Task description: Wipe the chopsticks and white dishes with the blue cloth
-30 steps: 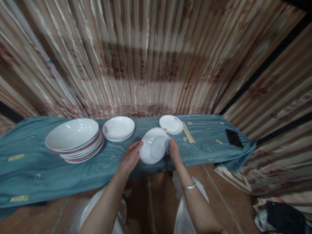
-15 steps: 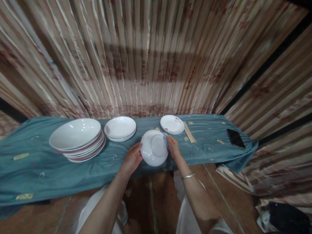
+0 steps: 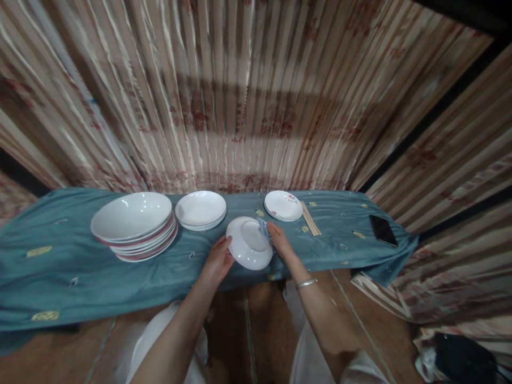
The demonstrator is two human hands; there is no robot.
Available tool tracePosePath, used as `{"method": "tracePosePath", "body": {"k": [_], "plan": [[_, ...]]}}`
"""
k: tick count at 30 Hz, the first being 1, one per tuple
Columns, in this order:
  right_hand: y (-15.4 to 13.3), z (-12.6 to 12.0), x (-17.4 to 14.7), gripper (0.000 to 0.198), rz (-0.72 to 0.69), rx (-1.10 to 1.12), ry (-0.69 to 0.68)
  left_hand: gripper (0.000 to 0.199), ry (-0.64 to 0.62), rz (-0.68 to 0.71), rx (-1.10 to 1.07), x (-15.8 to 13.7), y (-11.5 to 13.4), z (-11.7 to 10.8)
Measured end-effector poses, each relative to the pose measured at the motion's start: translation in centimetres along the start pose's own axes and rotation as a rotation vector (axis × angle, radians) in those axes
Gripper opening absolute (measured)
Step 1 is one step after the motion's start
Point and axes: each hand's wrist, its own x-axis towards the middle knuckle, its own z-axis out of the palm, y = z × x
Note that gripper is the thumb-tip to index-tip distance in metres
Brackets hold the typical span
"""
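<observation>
A white plate [image 3: 244,255] is held up above the front of the table, its underside and foot ring facing me. My left hand [image 3: 218,260] grips its left rim, closed with the thumb on the underside. My right hand [image 3: 279,239] is closed on a blue-and-white cloth [image 3: 264,228], pressing it against the plate's upper right underside. Behind the plate stand a short stack of white plates [image 3: 200,208] and a stack of small flower-patterned plates [image 3: 283,205].
A tall stack of large white bowls [image 3: 132,216] stands at the left on the teal tablecloth [image 3: 96,288]. Chopsticks [image 3: 311,220] lie beside the small plates, and a black phone [image 3: 383,230] lies at the right. A pleated curtain [image 3: 224,96] hangs behind the table.
The plate has tilted and shifted slightly left. My right hand has moved the cloth from the plate's right rim inward and up over its underside.
</observation>
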Motion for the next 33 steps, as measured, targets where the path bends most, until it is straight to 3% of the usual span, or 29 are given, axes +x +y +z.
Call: {"method": "tracePosePath", "body": {"k": [5, 17, 33], "plan": [[-0.2, 0.2, -2.2, 0.044, -0.025, -0.088, 0.015, 0.009, 0.033, 0.013, -0.026, 0.1, 0.3, 0.2], [0.3, 2.1, -9.0, 0.063, -0.182, -0.46, 0.167, 0.016, 0.199, 0.006, -0.089, -0.1, 0.0, 1.1], [-0.7, 6.9, -15.7, 0.058, -0.287, -0.64, 0.244, 0.017, 0.207, 0.007, -0.132, -0.8, -0.4, 1.6]]}}
